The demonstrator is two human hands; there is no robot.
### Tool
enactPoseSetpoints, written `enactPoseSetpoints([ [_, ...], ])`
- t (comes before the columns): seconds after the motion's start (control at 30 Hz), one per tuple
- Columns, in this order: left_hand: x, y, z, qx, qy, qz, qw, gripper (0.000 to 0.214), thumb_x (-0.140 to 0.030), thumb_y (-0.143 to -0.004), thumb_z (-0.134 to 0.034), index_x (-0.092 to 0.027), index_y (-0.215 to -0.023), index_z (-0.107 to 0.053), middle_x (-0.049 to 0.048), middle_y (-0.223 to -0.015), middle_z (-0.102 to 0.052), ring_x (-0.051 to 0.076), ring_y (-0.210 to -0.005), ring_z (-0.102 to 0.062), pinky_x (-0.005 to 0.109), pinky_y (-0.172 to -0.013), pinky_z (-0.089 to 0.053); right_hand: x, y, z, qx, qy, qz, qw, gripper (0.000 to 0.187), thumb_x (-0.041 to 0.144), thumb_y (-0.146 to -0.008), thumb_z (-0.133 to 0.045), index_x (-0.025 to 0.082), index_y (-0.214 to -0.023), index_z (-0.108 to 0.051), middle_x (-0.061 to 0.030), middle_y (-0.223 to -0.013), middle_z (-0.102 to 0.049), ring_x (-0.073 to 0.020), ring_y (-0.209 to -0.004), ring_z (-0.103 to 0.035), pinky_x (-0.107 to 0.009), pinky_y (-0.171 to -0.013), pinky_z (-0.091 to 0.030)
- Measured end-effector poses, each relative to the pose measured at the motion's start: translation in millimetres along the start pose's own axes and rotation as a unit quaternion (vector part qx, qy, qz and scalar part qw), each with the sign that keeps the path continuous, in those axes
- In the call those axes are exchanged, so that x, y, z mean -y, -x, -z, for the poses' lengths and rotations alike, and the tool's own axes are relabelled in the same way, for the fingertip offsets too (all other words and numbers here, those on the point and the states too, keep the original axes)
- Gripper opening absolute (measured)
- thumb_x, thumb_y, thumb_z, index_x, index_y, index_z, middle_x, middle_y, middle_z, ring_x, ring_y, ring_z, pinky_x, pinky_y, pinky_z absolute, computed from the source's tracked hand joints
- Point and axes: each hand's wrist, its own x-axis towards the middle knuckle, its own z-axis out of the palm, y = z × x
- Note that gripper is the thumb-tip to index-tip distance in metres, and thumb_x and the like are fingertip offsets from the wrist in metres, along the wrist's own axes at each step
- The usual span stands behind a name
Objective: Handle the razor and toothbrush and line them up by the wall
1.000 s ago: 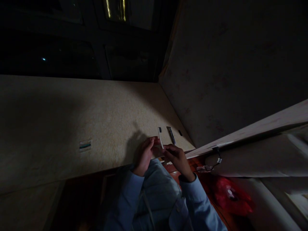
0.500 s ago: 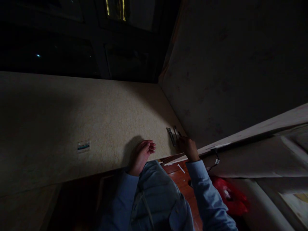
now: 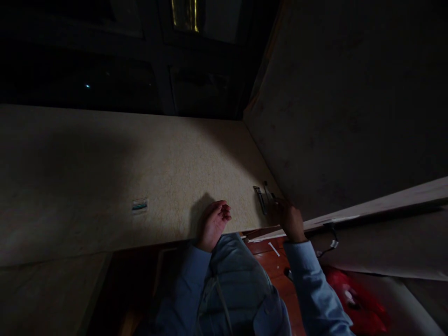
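Note:
My right hand is at the right end of the pale counter, by the wall. Its fingers bend down over the near ends of several slim tools, and what they grip is hidden in shadow. Left of those fingers lies a dark tool with a short crosswise head. Beside it is a thin metallic tool with a dark tip, partly covered by the hand. A dark tip shows closest to the wall. My left hand hovers at the counter's front edge, palm up, fingers loosely bent and apart, with nothing visible in it.
A small clear packet with a blue-green strip lies on the counter to the left. Dark window panes stand behind, and a wall rises at right. Below are a reddish floor, a red plastic bag and a black cable.
The view has turned slightly left, so everything sits farther right. My left fingers have loosened a little. My right hand stays at the slim tools by the wall.

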Motion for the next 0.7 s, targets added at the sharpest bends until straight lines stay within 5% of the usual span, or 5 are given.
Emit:
enactPoseSetpoints([
  [0.17,0.5,1.0,-2.3,-0.007,-0.002,-0.017,1.000,0.024,-0.027,-0.071,-0.079,-0.015,-0.090,-0.070,0.0039,-0.079,-0.067,0.011,-0.068,-0.059,0.026,-0.066,-0.046,22.4,20.7,-2.2,-0.042,-0.118,0.072,0.990,0.034,0.036,-0.096,-0.047,0.017,-0.102,-0.075,-0.0146,-0.095,-0.072,-0.0256,-0.083,-0.068,-0.033,-0.072,-0.049],
  [0.33,4.3,3.5,-3.2,-0.015,-0.057,-0.051,0.997,0.031,-0.037,-0.072,-0.080,-0.015,-0.091,-0.068,0.0040,-0.078,-0.068,0.012,-0.068,-0.061,0.026,-0.065,-0.046,69.2,29.2,-36.7,0.062,-0.230,0.196,0.951,0.028,0.028,-0.096,-0.047,0.019,-0.099,-0.074,-0.0100,-0.092,-0.073,-0.0221,-0.083,-0.069,-0.031,-0.073,-0.053],
  [0.43,1.7,6.2,2.4,-0.017,-0.194,-0.095,0.976,0.039,-0.049,-0.075,-0.076,-0.015,-0.091,-0.069,0.0057,-0.077,-0.070,0.014,-0.066,-0.062,0.027,-0.063,-0.048,86.3,27.4,-58.6,0.077,-0.207,0.216,0.951,0.027,0.026,-0.095,-0.048,0.020,-0.098,-0.074,-0.0086,-0.093,-0.074,-0.0219,-0.083,-0.070,-0.030,-0.073,-0.052],
  [0.6,-44.1,15.4,39.2,-0.106,-0.415,-0.219,0.877,0.035,-0.049,-0.084,-0.064,-0.017,-0.095,-0.070,0.0065,-0.081,-0.072,0.017,-0.071,-0.065,0.030,-0.070,-0.052,85.9,27.1,-73.5,0.011,-0.173,0.188,0.967,0.028,0.032,-0.096,-0.050,0.019,-0.099,-0.074,-0.0085,-0.092,-0.074,-0.0217,-0.079,-0.071,-0.029,-0.066,-0.048],
  [0.7,-95.4,25.8,73.0,-0.219,-0.551,-0.341,0.729,0.027,-0.040,-0.087,-0.055,-0.018,-0.097,-0.069,0.0091,-0.093,-0.072,0.021,-0.085,-0.067,0.036,-0.081,-0.053,80.3,30.4,-74.3,0.002,-0.191,0.220,0.956,0.029,0.033,-0.097,-0.048,0.019,-0.099,-0.074,-0.0084,-0.092,-0.074,-0.0216,-0.080,-0.070,-0.029,-0.069,-0.049],
])
